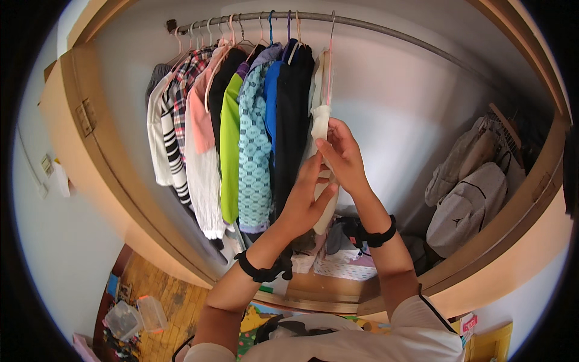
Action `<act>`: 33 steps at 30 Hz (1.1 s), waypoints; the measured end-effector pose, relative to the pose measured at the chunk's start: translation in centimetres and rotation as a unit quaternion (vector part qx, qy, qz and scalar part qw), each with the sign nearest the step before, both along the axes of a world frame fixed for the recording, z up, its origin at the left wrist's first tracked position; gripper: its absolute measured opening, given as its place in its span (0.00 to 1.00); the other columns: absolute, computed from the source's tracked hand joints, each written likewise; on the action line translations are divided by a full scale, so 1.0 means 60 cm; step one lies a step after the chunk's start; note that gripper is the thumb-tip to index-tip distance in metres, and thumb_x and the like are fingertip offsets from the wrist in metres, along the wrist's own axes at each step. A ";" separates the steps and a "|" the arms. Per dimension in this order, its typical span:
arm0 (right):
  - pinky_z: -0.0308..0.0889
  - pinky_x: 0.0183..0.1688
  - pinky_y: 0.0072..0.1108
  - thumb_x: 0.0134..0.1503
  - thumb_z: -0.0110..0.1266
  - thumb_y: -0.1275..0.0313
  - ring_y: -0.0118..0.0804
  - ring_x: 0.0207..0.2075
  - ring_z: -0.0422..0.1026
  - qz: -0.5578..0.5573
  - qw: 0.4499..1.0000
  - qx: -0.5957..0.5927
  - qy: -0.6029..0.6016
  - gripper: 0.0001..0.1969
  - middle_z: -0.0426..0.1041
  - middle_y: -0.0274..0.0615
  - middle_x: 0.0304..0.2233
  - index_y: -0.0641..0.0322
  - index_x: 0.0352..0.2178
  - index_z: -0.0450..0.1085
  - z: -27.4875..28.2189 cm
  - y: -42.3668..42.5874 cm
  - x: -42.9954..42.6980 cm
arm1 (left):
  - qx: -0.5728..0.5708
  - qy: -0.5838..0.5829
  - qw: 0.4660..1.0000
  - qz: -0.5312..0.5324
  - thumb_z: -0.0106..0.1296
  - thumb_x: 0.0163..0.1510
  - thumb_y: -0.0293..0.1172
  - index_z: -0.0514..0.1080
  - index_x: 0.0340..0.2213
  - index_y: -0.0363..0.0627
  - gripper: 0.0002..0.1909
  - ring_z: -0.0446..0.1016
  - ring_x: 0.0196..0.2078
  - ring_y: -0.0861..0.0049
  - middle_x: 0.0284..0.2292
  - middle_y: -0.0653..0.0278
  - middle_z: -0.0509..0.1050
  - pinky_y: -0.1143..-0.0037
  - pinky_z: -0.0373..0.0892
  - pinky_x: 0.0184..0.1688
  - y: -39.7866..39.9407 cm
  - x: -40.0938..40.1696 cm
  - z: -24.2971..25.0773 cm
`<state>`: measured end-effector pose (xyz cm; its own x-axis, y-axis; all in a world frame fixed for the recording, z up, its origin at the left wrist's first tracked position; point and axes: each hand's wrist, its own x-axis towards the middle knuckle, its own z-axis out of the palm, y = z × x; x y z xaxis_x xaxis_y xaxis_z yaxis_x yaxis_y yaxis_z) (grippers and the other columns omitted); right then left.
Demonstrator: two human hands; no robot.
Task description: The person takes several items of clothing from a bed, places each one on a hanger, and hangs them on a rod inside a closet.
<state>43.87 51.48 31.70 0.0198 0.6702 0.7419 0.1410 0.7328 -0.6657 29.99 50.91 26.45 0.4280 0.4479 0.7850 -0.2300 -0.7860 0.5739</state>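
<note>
A cream-white garment (320, 121) hangs on a pink hanger (330, 74) at the right end of the row of clothes. My right hand (346, 156) pinches this garment between thumb and fingers, below the hanger. Just beneath it, my left hand (304, 201) reaches up to the same garment, with its thumb spread away from the fingers. The left fingertips are close to the right thumb; whether they touch the cloth is partly hidden. The lower part of the garment drops behind both hands. Each wrist wears a black strap.
A metal rod (375, 25) crosses the wardrobe. Left of my hands hang several garments, including a patterned light-blue jacket (254, 167). A grey backpack (468, 206) hangs at the right. A dotted white box (346, 269) stands on the wardrobe floor. Plastic containers (123, 320) lie outside, lower left.
</note>
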 end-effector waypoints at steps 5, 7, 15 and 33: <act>0.62 0.47 0.15 0.64 0.50 0.74 0.21 0.42 0.66 -0.009 1.000 0.015 -0.007 0.18 0.69 0.33 0.41 0.66 0.54 0.61 0.036 0.107 0.005 | -0.010 -0.026 0.999 -0.033 0.50 0.59 0.21 0.46 0.65 0.37 0.37 0.65 0.58 0.65 0.59 0.52 0.58 0.70 0.67 0.54 0.103 0.008 0.033; 0.62 0.48 0.15 0.64 0.50 0.74 0.20 0.43 0.66 -0.006 1.000 0.006 -0.005 0.18 0.69 0.33 0.42 0.67 0.54 0.62 0.049 0.141 0.008 | -0.020 -0.047 0.999 -0.018 0.50 0.60 0.22 0.47 0.65 0.38 0.36 0.65 0.57 0.65 0.58 0.52 0.59 0.71 0.67 0.54 0.135 0.016 0.041; 0.64 0.49 0.20 0.62 0.54 0.73 0.28 0.47 0.68 -0.015 0.998 -0.044 0.034 0.23 0.68 0.42 0.48 0.67 0.57 0.60 0.051 0.178 0.006 | -0.068 -0.061 0.996 -0.004 0.51 0.59 0.23 0.47 0.65 0.39 0.37 0.65 0.57 0.65 0.59 0.51 0.59 0.71 0.65 0.56 0.158 0.013 0.046; 0.67 0.39 0.27 0.58 0.52 0.79 0.44 0.36 0.72 0.080 0.984 0.054 -0.152 0.04 0.72 0.48 0.36 0.66 0.35 0.70 -0.246 -0.106 -0.141 | -0.171 0.056 0.904 0.388 0.53 0.57 0.22 0.65 0.52 0.39 0.21 0.69 0.51 0.64 0.48 0.54 0.68 0.69 0.66 0.52 -0.229 -0.206 -0.224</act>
